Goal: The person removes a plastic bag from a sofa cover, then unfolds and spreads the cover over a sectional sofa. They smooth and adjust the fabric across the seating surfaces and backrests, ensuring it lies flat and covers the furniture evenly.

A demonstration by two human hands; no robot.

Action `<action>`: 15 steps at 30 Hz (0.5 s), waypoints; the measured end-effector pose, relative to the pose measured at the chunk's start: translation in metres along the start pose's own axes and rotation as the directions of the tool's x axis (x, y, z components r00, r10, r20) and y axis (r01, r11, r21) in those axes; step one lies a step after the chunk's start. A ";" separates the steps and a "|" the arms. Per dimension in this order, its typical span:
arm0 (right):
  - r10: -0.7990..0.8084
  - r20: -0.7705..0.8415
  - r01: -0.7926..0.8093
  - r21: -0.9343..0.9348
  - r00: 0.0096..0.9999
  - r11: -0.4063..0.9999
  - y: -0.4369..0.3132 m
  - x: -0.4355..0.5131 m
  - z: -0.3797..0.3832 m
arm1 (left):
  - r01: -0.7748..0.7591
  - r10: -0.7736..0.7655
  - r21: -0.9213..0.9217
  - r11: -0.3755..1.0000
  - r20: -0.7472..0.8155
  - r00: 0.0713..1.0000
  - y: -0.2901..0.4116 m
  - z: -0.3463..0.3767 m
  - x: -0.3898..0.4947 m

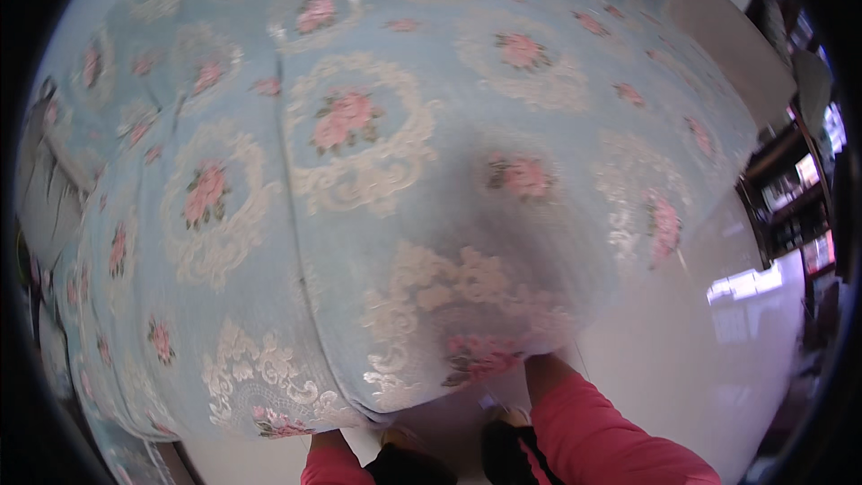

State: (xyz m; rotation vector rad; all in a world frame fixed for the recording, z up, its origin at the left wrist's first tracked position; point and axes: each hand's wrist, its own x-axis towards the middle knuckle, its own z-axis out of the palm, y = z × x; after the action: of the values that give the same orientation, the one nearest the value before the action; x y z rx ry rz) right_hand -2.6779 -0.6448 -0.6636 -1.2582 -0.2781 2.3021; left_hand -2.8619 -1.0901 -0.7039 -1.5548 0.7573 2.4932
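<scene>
A large light-blue cloth [384, 229] with pink roses and cream scroll patterns spreads out before me and fills most of the view. A long dark crease or seam runs down its middle to the near edge. My right hand [544, 374] reaches under the near edge, right of centre; only the wrist shows below a pink sleeve. Farther left, my left hand [328, 440] also goes behind the cloth's lower edge, with just the wrist visible. The fabric hides the fingers of both hands. Above my right wrist the cloth looks blurred and shaded.
My feet [404, 438] stand on a glossy pale tiled floor [660, 364] below the cloth. At the right rim is a dark wooden cabinet [784, 195] with things on its shelves. A grey padded object [47, 202], perhaps a cushion, lies at the left rim.
</scene>
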 end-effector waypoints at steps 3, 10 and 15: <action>0.102 -0.169 -0.131 -0.166 0.980 0.977 -0.015 -0.043 0.000 | 0.044 -0.035 0.078 0.996 -0.109 0.993 0.017 0.001 -0.047; 0.233 -0.038 -0.082 -0.980 0.972 0.182 -0.070 -0.197 -0.026 | 0.166 -0.075 0.328 0.930 -0.273 0.959 0.089 0.019 -0.222; 0.423 0.179 0.379 -0.805 0.888 -0.457 -0.125 -0.306 -0.036 | 0.217 -0.086 0.553 0.805 -0.252 0.964 0.143 0.059 -0.372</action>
State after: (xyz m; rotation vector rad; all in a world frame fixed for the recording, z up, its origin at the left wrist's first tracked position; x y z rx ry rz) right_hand -2.4693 -0.6981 -0.4101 -0.9268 -3.2737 1.6857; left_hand -2.7838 -1.1249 -0.3109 -1.5707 1.2228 1.7465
